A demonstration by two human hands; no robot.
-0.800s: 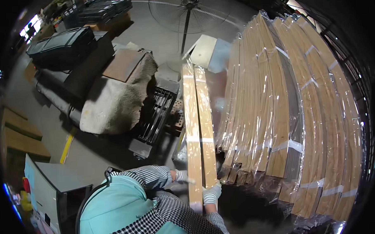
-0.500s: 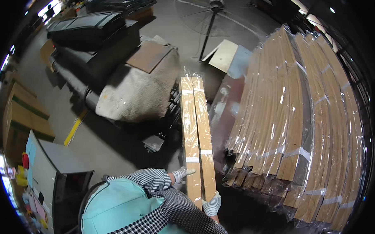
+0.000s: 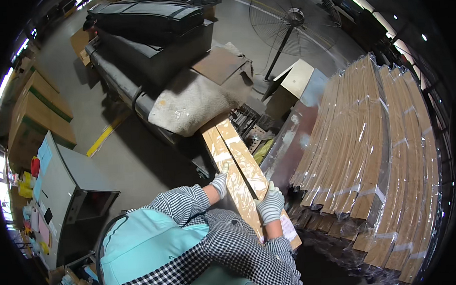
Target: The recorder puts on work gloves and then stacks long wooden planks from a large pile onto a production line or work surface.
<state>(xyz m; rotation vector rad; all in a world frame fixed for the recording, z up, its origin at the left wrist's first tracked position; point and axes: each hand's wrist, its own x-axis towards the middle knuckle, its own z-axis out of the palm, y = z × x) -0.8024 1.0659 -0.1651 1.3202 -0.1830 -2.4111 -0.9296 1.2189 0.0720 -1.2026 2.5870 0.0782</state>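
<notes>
Left hand [image 3: 219,185] and right hand [image 3: 271,207] clasp two boards [image 3: 237,185] from either side, fingers part-curled, some hidden; whether the far ends touch the cloth [image 3: 184,108] is unclear.

Near the frame's centre, the gloved left grip [image 3: 220,186] is clasped, thumb [image 3: 225,169] pointing up the frame, left forearm [image 3: 192,198] reaching rightward. Lower, further right, the right grip [image 3: 271,206] clasps too, right forearm [image 3: 282,252] rising from below.

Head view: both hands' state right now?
Left hand: holding the left plastic-wrapped wood-coloured pack by its left edge, thumb on top.
Right hand: holding the right plastic-wrapped wood-coloured pack.
</notes>
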